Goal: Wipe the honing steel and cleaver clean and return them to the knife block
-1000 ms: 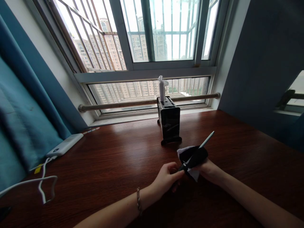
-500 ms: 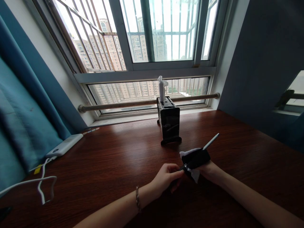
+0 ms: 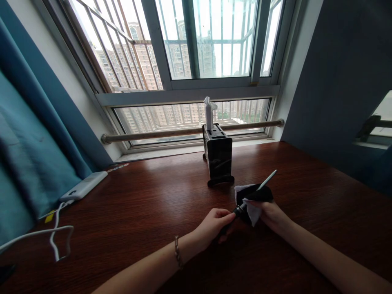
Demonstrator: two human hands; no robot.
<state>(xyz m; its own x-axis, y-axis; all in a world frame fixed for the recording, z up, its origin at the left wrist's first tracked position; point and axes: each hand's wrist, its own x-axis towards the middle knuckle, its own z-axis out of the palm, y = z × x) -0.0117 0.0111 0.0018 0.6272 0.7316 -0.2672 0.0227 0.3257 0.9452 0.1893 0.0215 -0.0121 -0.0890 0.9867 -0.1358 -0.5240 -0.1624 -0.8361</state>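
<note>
My left hand pinches the dark lower end of a slim pen-like stick whose pale tip points up and to the right. My right hand is closed around a white tissue wrapped about the stick's dark middle part. Both hands hover just above the dark wooden table, in front of a black tissue holder with a white tissue standing out of its top.
A white power bank with a white cable lies at the table's left edge, beside a teal curtain. A barred window with a round rail runs behind the table. A dark wall stands at right.
Both hands have shifted slightly away from me with the stick. The tissue in my right hand has slid along the dark part, and the stick's angle wobbled a little.
</note>
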